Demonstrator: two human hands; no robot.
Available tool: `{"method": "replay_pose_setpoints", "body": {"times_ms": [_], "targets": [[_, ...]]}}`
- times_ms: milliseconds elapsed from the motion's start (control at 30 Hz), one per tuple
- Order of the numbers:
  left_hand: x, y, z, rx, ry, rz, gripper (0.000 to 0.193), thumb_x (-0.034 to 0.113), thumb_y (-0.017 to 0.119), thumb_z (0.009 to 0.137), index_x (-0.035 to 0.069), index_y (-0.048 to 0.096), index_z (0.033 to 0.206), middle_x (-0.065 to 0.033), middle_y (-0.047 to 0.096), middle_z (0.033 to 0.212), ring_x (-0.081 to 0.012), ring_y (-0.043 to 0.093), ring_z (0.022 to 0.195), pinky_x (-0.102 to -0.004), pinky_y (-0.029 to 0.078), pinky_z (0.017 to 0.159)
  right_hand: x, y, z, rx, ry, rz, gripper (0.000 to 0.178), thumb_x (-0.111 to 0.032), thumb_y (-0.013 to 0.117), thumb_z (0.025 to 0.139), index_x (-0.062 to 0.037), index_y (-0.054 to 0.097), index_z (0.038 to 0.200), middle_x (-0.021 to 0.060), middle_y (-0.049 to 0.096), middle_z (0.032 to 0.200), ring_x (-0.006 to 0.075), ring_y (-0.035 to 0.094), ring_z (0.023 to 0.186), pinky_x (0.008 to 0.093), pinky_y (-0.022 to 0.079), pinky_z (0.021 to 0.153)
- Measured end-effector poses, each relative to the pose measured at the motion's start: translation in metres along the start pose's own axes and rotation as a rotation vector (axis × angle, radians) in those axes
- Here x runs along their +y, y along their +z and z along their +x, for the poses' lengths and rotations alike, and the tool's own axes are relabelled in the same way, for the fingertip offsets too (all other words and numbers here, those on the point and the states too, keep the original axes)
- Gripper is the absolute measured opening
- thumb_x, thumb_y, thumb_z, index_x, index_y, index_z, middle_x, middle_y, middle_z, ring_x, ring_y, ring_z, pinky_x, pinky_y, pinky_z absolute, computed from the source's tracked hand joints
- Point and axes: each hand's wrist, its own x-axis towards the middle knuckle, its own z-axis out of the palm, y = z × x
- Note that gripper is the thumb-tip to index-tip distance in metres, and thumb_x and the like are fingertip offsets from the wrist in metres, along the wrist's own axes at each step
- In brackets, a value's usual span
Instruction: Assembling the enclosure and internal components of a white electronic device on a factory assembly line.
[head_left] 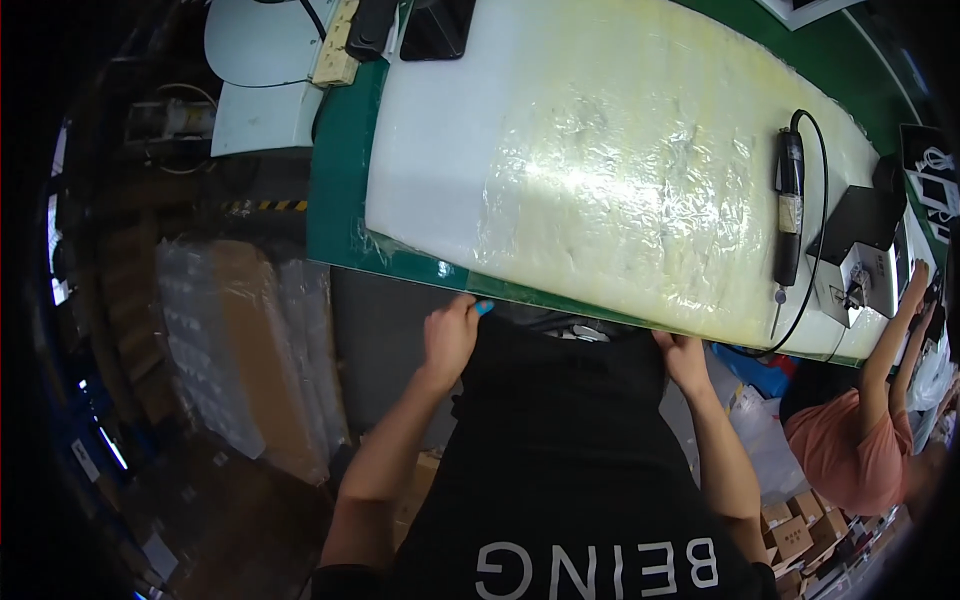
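At one green table's edge [340, 195], two hands [452, 338] [686, 362], one black shirt [570, 450]

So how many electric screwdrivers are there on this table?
1: the black corded electric screwdriver, lying on the plastic-covered pad toward the right end of the green table. Another could be hidden behind the items at the far right.

The left forearm [402, 430] and right forearm [722, 440] stretch far, well apart; the left hand [452, 337] curls, the right hand [684, 358] partly hidden.
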Motion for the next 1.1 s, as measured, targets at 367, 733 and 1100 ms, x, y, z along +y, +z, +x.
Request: {"method": "replay_pose_setpoints", "body": {"times_ms": [367, 733, 1100], "targets": [[0.046, -0.066, -0.017, -0.620, 0.429, -0.285, 0.016, 0.014, 0.065, 0.082, 0.005, 0.062, 0.095, -0.0071, 0.061, 0.097, -0.0303, 0.062, 0.086, -0.0391, 0.052, 0.073, -0.097, -0.027, -0.030, -0.541, -0.264, -0.458, 0.011, -0.009, 0.065, 0.082, -0.0031, 0.064, 0.091, 0.0120, 0.060, 0.086, 0.0317, 0.061, 0.072, 0.0381, 0.051, 0.063], [0.053, -0.055, -0.017, -0.472, 0.719, 0.231, 0.013, 0.014, 0.061, 0.081, 0.011, 0.060, 0.094, -0.0079, 0.057, 0.085, -0.0281, 0.064, 0.078, -0.0400, 0.053, 0.064, -0.075, -0.005, -0.023, -0.361, -0.540, -0.827, 0.017, -0.020, 0.059, 0.085, -0.0064, 0.058, 0.074, 0.0115, 0.056, 0.076, 0.0299, 0.061, 0.066, 0.0403, 0.051, 0.058], [0.017, -0.061, -0.092, -0.265, 0.149, -0.296, 0.026, 0.013, 0.062, 0.082, 0.006, 0.063, 0.107, -0.0128, 0.061, 0.091, -0.0250, 0.064, 0.080, -0.0342, 0.050, 0.068, -0.008, -0.033, -0.140, -0.124, 0.159, -0.528, 0.020, -0.019, 0.057, 0.085, -0.0048, 0.054, 0.099, 0.0204, 0.059, 0.097, 0.0412, 0.061, 0.081, 0.0491, 0.052, 0.069]]}}
